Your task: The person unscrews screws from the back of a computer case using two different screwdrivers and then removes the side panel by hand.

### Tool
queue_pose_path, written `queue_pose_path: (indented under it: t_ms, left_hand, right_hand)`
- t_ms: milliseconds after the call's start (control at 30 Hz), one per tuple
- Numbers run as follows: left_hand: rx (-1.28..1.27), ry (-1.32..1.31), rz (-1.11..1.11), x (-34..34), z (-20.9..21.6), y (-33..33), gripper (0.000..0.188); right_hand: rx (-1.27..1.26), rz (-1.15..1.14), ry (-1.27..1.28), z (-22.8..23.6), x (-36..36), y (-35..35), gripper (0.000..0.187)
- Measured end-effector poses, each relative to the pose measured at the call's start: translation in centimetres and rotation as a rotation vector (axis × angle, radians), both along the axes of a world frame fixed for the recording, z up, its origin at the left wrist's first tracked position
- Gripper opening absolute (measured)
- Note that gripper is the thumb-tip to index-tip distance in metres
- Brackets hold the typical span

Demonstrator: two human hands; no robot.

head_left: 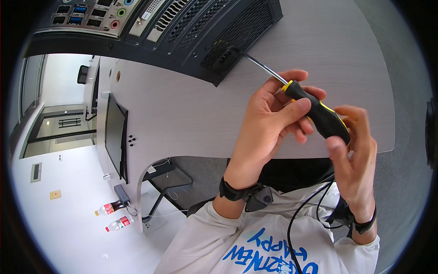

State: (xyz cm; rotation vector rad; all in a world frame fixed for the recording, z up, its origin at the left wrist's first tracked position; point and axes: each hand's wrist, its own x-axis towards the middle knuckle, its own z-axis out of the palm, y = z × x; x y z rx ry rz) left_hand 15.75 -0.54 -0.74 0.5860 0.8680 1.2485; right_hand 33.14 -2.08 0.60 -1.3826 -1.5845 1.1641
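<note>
A screwdriver with a black and yellow handle and a metal shaft slants up and left over the desk. My left hand is closed round the front of its handle, thumb on top. At the butt end, my right hand grips the handle between thumb and bent fingers. The shaft's tip reaches the lower corner of a black computer case, beside a dark power socket. Whether the tip touches the case, I cannot tell. The case's rear side shows ports, slot covers and mesh vents.
Under the case spreads a pale desk with a curved edge. Several small dark screw-like pieces lie near a monitor on the left. Beyond are a black adapter and two bottles. A black cable hangs over my shirt.
</note>
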Motion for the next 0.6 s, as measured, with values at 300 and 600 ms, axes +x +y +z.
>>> queue_pose_path:
  t_ms: [300,600]
  left_hand:
    - [-0.032,0.156,-0.011,-0.3,-0.4,0.3,0.032]
    - [-0.029,-0.002,0.003,-0.1,-0.2,0.4,0.038]
  right_hand:
    - [0.196,-0.006,-0.129,-1.3,0.3,-0.6,0.022]
    - [-0.189,0.054,0.179,-0.3,0.7,0.7,0.026]
